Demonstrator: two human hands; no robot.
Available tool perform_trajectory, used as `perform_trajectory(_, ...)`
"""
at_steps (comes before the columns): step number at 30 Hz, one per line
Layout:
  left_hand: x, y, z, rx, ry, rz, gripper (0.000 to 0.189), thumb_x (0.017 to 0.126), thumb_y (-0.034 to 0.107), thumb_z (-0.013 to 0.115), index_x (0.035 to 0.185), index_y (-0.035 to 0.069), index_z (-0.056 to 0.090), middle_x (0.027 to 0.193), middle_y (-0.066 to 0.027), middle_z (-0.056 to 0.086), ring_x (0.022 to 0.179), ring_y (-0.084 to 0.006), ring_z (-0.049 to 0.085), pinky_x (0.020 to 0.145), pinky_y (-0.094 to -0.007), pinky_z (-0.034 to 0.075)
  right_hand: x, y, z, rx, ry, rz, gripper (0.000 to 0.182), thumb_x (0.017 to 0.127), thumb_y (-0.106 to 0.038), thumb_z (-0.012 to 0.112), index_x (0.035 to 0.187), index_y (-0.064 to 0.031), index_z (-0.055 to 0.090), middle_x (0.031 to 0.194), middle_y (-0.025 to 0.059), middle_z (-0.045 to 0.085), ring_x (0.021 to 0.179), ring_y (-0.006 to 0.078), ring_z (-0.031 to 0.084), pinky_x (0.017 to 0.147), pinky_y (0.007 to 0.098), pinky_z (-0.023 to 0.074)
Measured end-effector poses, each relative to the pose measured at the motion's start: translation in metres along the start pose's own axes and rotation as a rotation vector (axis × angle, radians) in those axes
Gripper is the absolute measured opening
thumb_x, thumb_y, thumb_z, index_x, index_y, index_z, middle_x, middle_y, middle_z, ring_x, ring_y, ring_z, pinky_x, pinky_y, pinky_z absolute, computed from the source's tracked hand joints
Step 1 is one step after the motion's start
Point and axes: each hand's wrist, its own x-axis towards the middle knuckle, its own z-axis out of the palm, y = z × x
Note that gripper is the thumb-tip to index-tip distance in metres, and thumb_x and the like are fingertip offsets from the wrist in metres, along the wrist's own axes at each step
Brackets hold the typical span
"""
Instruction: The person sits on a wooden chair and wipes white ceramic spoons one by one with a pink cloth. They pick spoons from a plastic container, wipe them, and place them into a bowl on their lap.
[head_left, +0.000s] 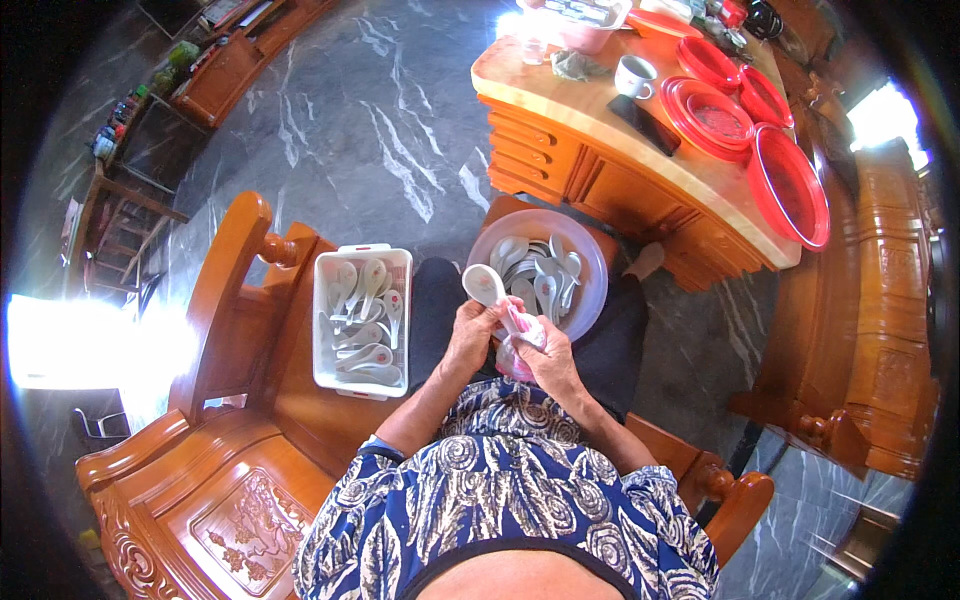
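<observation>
My left hand (474, 330) grips a white ceramic soup spoon (484, 285) with a red flower in its bowl. Around the spoon's handle is a pink and white cloth (519, 352), held in my right hand (550, 358). Just beyond both hands, a translucent plastic basin (594, 262) holds many similar spoons and what look like stacked dishes. To the left, a white rectangular plastic basket (320, 322) contains several more white spoons, some with red flowers, lying in different directions.
The basket sits on a carved wooden bench (300, 375) at my left. Ahead to the right, a wooden cabinet's top (570, 90) bears red plastic bowls (787, 187), a white mug (634, 75), a dark phone-like slab (643, 124) and a crumpled grey cloth (576, 66).
</observation>
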Motion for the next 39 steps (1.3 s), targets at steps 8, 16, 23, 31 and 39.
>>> perform_trajectory(8,0.016,0.028,-0.016,0.035,0.167,0.164,0.014,0.092,0.017,0.055,0.093,0.003,0.056,0.073,-0.0048,0.057,0.057,-0.0114,0.054,0.053,-0.0251,0.048,0.005,-0.012,-0.015,0.211,0.107,-0.143,0.021,0.089,-0.004,0.057,0.110,-0.0053,0.056,0.089,-0.0010,0.059,0.079,0.0048,0.054,0.067,0.0191,0.0460)
perform_trajectory(16,-0.016,0.021,0.026,0.231,-0.075,0.121,0.016,0.087,0.013,0.055,0.100,0.003,0.056,0.081,-0.0015,0.058,0.072,-0.0082,0.053,0.063,-0.0220,0.043,0.029,-0.053,-0.013,-0.758,0.051,-0.764,0.050,0.075,-0.006,0.067,0.122,-0.0148,0.055,0.135,0.0171,0.039,0.124,0.0381,0.038,0.105,0.0440,0.0273)
perform_trajectory(23,-0.032,0.038,0.037,0.334,-0.188,0.032,0.018,0.091,0.024,0.050,0.082,0.010,0.056,0.065,0.0088,0.045,0.053,-0.0017,0.036,0.047,-0.0182,0.028,0.032,-0.037,-0.033,-0.656,-0.112,-0.598,0.052,0.069,0.008,0.061,0.119,-0.0049,0.051,0.111,0.0184,0.052,0.102,0.0362,0.053,0.085,0.0389,0.0470)
perform_trajectory(31,-0.022,0.016,0.010,-0.495,-0.382,-0.566,0.036,0.095,0.039,0.042,0.097,0.005,0.056,0.068,0.0017,0.047,0.046,-0.0020,0.030,0.040,-0.0152,0.024,0.035,-0.029,-0.034,-0.576,0.078,-0.797,0.045,0.071,0.007,0.059,0.115,-0.0020,0.050,0.103,0.0196,0.056,0.095,0.0382,0.057,0.079,0.0393,0.0489)
perform_trajectory(39,-0.022,0.027,0.013,-0.243,-0.027,-0.103,0.011,0.091,0.017,0.057,0.090,0.010,0.049,0.068,0.0014,0.051,0.042,-0.0010,0.031,0.036,-0.0149,0.023,0.048,-0.004,-0.043,0.535,0.138,-0.131,0.026,0.095,-0.018,0.048,0.117,-0.0061,0.052,0.112,0.0097,0.059,0.096,0.0192,0.061,0.074,0.0348,0.0578)
